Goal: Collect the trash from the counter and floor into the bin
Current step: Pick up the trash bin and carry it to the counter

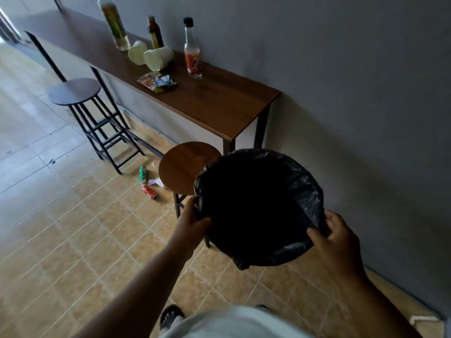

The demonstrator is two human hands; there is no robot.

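I hold a round bin (pixel 258 206) lined with a black bag in the air, my left hand (pixel 192 223) gripping its left rim and my right hand (pixel 334 236) its right rim. On the wooden counter (pixel 219 103) lie two tipped white cups (pixel 157 57), crumpled snack wrappers (pixel 157 81) and three bottles, the nearest (pixel 192 54) clear with red sauce. On the floor by the near stool lie a green can (pixel 143 173), a red can (pixel 149 191) and white paper scraps (pixel 156 182).
A brown round stool (pixel 183 164) stands right in front of the bin, near the counter's end. A dark stool (pixel 75 91) with a black frame stands farther left. A grey wall runs along the right. Tan floor tiles spread to the left.
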